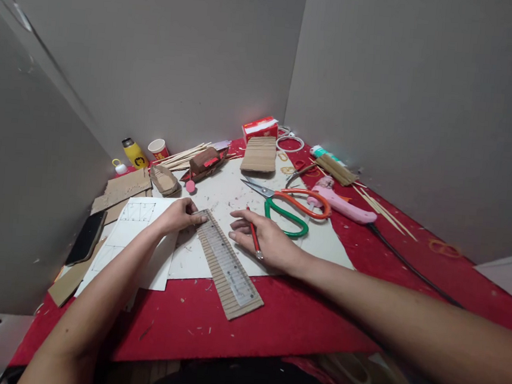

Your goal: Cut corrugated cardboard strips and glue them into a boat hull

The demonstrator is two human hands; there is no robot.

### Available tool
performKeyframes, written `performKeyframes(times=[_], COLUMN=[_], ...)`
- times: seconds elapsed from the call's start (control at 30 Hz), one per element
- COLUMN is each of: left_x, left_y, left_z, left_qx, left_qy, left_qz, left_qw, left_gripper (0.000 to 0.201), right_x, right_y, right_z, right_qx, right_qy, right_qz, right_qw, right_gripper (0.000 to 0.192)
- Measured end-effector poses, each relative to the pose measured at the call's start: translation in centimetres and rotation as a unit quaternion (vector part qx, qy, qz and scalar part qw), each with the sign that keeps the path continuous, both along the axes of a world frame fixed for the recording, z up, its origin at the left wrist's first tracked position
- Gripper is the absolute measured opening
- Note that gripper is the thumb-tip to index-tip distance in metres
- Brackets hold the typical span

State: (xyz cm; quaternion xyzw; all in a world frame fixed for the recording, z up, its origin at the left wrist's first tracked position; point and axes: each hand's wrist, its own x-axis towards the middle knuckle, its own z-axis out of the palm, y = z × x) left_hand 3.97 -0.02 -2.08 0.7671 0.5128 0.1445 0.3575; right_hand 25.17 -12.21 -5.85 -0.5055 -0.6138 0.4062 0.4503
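My left hand grips the far end of a clear ruler and the corrugated cardboard strip beneath it, thumb on top. The strip slants toward me, its near end past the edge of the white sheet. Just right of the ruler, my right hand holds a red pencil between its fingers, apart from the strip. Beyond that hand lie scissors with one orange and one green handle, blades spread. A paper with drawn lines lies under my left forearm.
A pink glue gun with a black cable lies at right, near thin sticks. At left are a phone and cardboard pieces. Behind stand a model boat, yellow bottle, paper cup and red box.
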Motion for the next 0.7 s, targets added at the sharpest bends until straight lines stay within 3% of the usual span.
performKeyframes(times=[0.27,0.43,0.7], left_x=[2.1,3.7,4.3], left_y=[-2.1,-3.0,-5.7], left_z=[0.5,0.8,-1.2], left_qx=[-0.130,-0.153,-0.235], left_qy=[-0.164,-0.281,-0.346], left_qz=[-0.045,-0.013,-0.015], left_qw=[0.977,0.947,0.908], left_gripper=[0.042,0.042,0.029], right_x=[0.1,0.8,0.7], right_y=[0.2,0.0,0.1], right_z=[0.3,0.8,1.0], right_qx=[-0.025,-0.035,-0.053], right_qy=[0.036,0.101,0.231], right_qz=[-0.004,0.073,0.073], right_qw=[0.999,0.992,0.969], right_gripper=[0.047,0.024,0.028])
